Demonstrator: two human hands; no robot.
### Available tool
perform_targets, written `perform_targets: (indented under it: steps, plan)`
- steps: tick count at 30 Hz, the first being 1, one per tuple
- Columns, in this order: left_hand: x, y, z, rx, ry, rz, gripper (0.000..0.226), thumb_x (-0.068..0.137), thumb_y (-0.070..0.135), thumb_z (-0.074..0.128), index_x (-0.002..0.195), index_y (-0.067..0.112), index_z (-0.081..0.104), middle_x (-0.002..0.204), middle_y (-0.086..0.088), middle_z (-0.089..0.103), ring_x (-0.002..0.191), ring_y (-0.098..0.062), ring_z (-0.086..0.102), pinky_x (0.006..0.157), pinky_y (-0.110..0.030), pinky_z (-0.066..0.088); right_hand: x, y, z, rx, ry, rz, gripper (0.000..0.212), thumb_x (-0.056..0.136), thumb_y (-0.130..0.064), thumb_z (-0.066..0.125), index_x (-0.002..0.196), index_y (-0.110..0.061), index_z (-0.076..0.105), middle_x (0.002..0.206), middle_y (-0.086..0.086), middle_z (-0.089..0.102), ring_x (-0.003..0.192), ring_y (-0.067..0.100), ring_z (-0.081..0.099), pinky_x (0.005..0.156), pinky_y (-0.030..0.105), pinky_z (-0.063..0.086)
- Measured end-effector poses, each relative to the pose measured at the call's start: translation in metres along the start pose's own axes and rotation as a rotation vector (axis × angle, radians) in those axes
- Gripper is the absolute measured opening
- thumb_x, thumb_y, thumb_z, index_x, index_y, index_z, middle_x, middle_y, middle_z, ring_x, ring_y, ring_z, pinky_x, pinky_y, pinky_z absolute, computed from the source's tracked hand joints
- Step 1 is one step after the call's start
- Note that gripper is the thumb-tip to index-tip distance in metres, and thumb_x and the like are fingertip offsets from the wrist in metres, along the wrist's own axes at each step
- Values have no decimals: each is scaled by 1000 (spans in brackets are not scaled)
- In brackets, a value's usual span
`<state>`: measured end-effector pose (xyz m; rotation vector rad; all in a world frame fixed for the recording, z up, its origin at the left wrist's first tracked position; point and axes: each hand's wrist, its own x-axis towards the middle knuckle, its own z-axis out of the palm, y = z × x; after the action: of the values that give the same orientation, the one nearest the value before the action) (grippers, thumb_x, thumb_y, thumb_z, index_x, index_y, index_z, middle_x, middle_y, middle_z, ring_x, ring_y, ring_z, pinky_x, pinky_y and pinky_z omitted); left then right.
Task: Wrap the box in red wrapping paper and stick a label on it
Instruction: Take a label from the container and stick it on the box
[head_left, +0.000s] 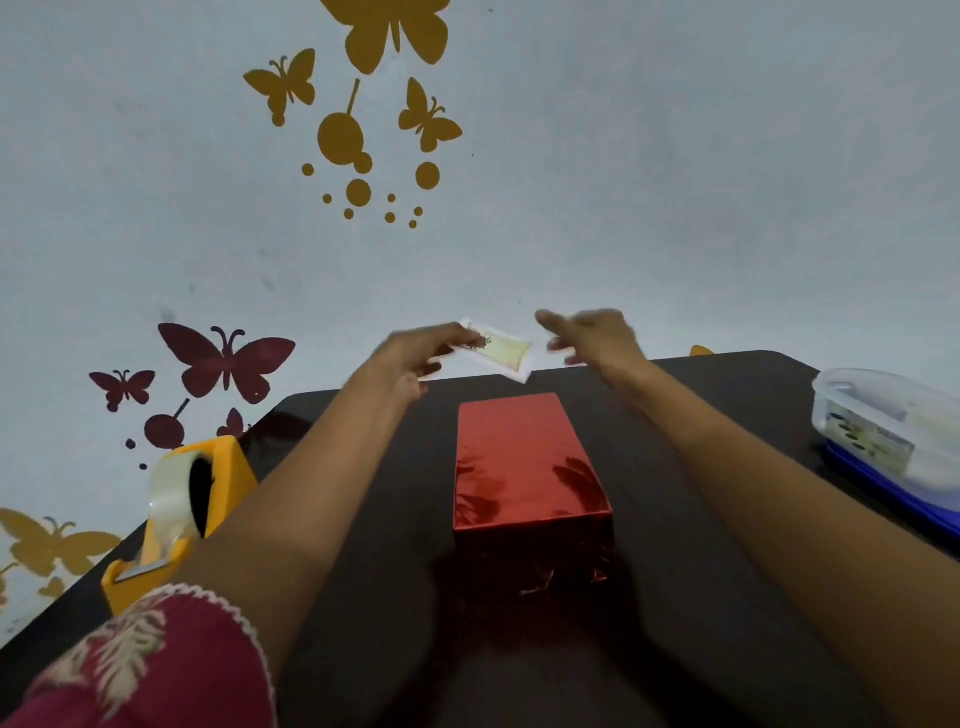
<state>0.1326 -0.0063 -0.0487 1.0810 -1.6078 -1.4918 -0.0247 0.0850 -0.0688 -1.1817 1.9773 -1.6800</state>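
From my remote seat I see the box (524, 462) standing in the middle of the dark table (363, 519), covered all over in shiny red wrapping paper. Both arms reach past it toward the far edge. The left hand (421, 348) pinches the left end of a small pale label (501, 349), held in the air just beyond the box. The right hand (597, 335) hangs just beside the label's right end, fingers loosely spread; motion blur means I cannot tell if a fingertip touches it. A yellow tape dispenser (182, 509) sits at the left edge and a clear plastic container (893, 431) at the right.
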Motion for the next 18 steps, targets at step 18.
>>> perform_targets:
  steps: [18]
  plan:
    - [17, -43, 28, -18, 42, -87, 20, 76, 0, 72, 71, 4, 53, 44, -1, 59, 35, -5, 52, 27, -13, 34, 12, 35, 17, 25, -126, 370, 18, 75, -3, 75, 80, 0, 58, 68, 9, 62, 33, 6, 47, 31, 14, 33]
